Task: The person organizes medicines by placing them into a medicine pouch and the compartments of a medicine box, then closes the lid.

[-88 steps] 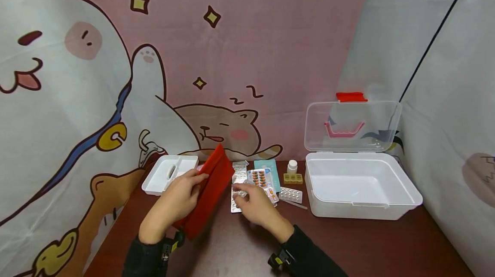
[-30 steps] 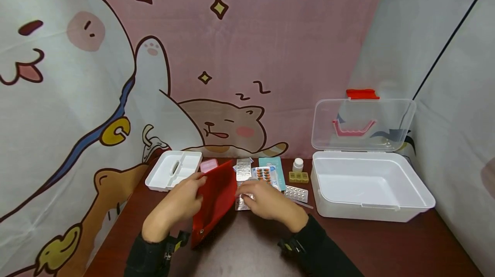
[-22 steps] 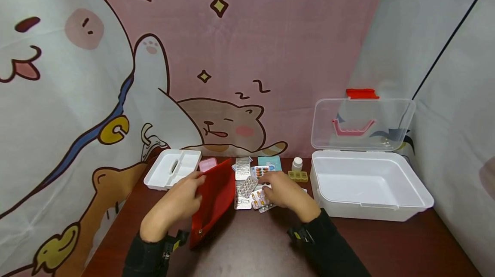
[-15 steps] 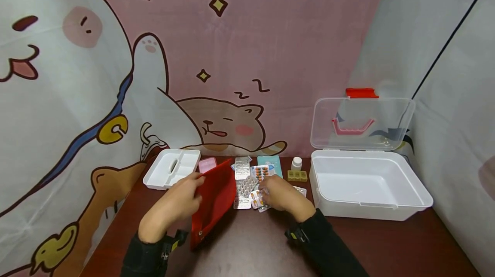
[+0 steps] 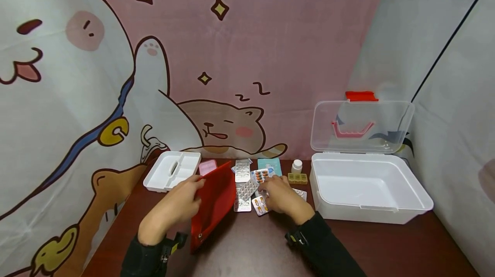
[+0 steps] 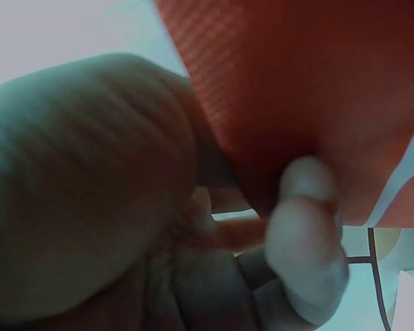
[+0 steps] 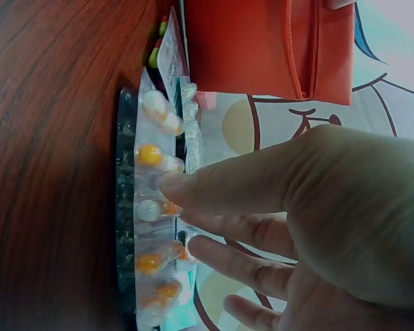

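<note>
Pinched at its upper edge between thumb and fingers of the left hand (image 5: 175,204): red fabric zip pouch (image 5: 216,195), tilted up over the dark red-brown wooden table (image 5: 239,251), mouth gaping. Just right of it, under the right hand (image 5: 285,197): clear blister strip of white-and-orange capsules (image 5: 259,205). Thumb tip at strip's edge, other fingers spread; pinch or mere touch, cannot tell. Beside these, overlapping silver blister packs (image 5: 242,170), print too small to read. Farther back, blister pack of orange-and-dark capsules (image 5: 260,175), partly over flat teal packet (image 5: 272,165), lettering likewise illegible. Left of pouch: small pink case (image 5: 207,166), then shallow white plastic tray (image 5: 160,174). Rightward: round white bottle (image 5: 297,166) behind yellow compartmented pill box (image 5: 297,178); then rectangular white plastic box (image 5: 348,208), transparent lid (image 5: 380,116) raised, red latch (image 5: 362,96) on top. On pink-and-white printed backdrop (image 5: 286,45), two Z-like marks above sleeping cartoon animal.
</note>
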A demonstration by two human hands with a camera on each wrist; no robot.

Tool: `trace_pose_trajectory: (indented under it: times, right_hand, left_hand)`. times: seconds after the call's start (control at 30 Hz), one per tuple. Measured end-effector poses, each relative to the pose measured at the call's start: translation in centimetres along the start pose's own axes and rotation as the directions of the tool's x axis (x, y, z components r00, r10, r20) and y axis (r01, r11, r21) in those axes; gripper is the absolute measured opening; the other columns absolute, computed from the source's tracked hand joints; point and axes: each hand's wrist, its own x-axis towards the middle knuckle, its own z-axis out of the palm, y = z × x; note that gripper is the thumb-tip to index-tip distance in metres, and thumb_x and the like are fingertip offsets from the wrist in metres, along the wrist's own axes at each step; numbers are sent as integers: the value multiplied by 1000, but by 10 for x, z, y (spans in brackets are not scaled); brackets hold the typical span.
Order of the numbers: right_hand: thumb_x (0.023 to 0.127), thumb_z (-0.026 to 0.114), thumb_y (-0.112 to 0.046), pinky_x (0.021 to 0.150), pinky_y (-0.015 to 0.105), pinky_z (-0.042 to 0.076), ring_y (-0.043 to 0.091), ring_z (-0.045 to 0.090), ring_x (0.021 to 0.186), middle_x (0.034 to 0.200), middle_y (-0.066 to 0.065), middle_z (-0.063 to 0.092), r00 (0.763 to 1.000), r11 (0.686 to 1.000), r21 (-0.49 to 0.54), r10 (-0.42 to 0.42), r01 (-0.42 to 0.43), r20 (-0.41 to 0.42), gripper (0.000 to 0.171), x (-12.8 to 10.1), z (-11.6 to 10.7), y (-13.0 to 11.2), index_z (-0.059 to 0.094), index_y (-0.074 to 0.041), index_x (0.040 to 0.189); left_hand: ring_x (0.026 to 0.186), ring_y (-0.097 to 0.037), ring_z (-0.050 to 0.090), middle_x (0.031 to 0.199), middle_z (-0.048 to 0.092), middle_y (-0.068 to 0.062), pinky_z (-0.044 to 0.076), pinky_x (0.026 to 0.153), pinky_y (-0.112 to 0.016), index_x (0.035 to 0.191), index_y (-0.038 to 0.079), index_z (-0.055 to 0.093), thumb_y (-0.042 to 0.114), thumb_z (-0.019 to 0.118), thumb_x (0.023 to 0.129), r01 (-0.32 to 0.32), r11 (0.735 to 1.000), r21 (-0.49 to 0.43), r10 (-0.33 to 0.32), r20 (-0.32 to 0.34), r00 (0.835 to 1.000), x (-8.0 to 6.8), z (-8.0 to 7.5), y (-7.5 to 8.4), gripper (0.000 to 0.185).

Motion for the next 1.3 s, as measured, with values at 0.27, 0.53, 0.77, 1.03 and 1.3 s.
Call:
trace_pose_trajectory:
  times: [0.27,0.53,0.77,1.03,1.3]
  right_hand:
    - [87,78,0,93,58,45,35,68,108,112,10,77,998,998,-10,-56,56,-5,27,-1,-1,0,83,-8,111]
    - [89,77,-3,87,52,44,34,66,106,112,9,76,997,997,-29,-72,73,42,24,-1,-4,-1,83,-11,110]
    - [91,76,-5,83,49,43,32,64,102,107,9,70,994,996,-35,-77,80,83,13,-4,-7,1,81,-13,101]
    - [83,85,-10,87,51,41,30,59,104,110,7,67,990,999,-40,4,1,138,33,-4,-7,-1,83,-12,116]
    - [94,80,-5,74,32,56,12,63,77,95,2,73,987,986,112,-132,122,92,8,-6,-22,2,85,-8,100]
  left_hand:
    - [143,-40,63,160,59,-22,51,119,-59,149,-8,63,1,67,99,3,1000,9,-3,0,1000,0,0,0,52]
    - [143,-41,63,160,59,-22,51,119,-59,148,-8,64,0,65,99,-8,1000,19,8,-8,1000,0,-1,1,50]
    - [143,-42,63,159,59,-22,51,119,-59,148,-9,64,0,65,99,-12,1000,20,12,-7,1000,0,1,2,50]
    - [144,-41,62,160,59,-22,50,119,-59,150,-7,64,-1,63,98,-7,1000,8,7,3,1000,-1,1,4,52]
    - [144,-41,62,159,59,-22,49,120,-58,149,-8,63,-1,63,98,-12,1000,11,12,-4,1000,0,2,3,52]
